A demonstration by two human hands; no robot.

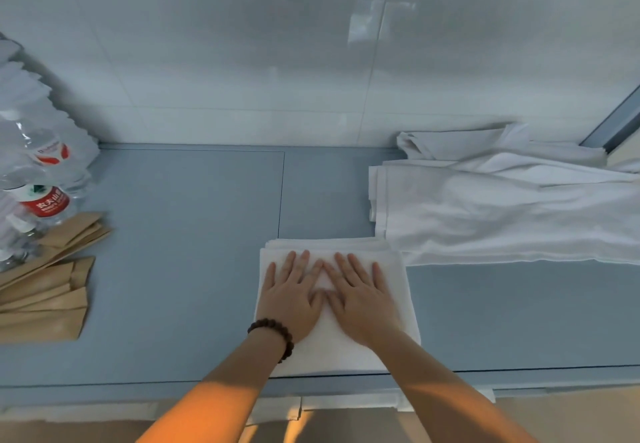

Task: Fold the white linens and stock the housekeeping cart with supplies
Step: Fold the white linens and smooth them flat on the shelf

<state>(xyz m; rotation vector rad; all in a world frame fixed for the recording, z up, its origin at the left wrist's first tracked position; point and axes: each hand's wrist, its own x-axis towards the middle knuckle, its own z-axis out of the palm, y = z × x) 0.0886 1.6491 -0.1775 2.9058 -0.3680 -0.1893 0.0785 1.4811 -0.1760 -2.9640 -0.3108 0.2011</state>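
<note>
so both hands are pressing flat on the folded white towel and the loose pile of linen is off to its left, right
Not quite. In the head view the loose pile of linen lies to the right of the folded white towel, not its left. The left hand and right hand do press flat on the towel.

At nine o'clock we lose the water bottles [43, 200] and paper packets [45, 304] past the edge; at three, the loose linens [519, 207], perhaps sheets.

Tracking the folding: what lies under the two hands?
Left hand and right hand press flat on a folded white rectangular cloth on the grey-blue tabletop; anything beneath the cloth is hidden.
</note>
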